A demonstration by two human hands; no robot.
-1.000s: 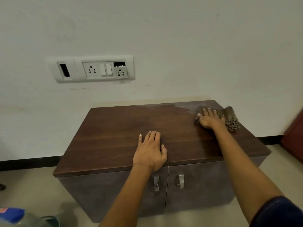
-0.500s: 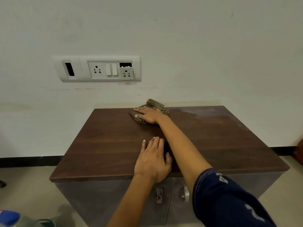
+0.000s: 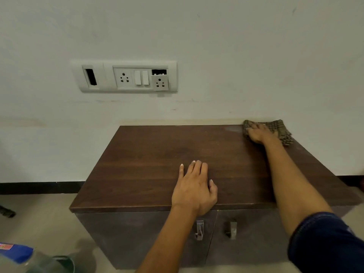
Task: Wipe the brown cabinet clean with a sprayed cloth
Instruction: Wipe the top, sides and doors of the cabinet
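Observation:
The brown cabinet [image 3: 153, 158] is low, with a dark wood-grain top and two grey doors, and stands against a white wall. A crumpled brown checked cloth [image 3: 280, 130] lies at the top's far right corner. My right hand [image 3: 258, 133] presses down on the cloth, fingers spread over it, arm stretched across the right side. My left hand [image 3: 194, 189] rests flat on the top near the front edge, fingers straight, above the door handles [image 3: 199, 230]. A pale dusty patch shows on the surface just left of the cloth.
A white switch and socket panel [image 3: 126, 76] is on the wall above the cabinet; one socket hangs loose. A clear plastic bottle with a blue label [image 3: 17, 257] lies at the bottom left. A dark object [image 3: 6, 211] sits on the floor at the left edge.
My right hand has swept the cloth from the back middle of the top to its far right corner. My left hand has stayed flat near the front edge.

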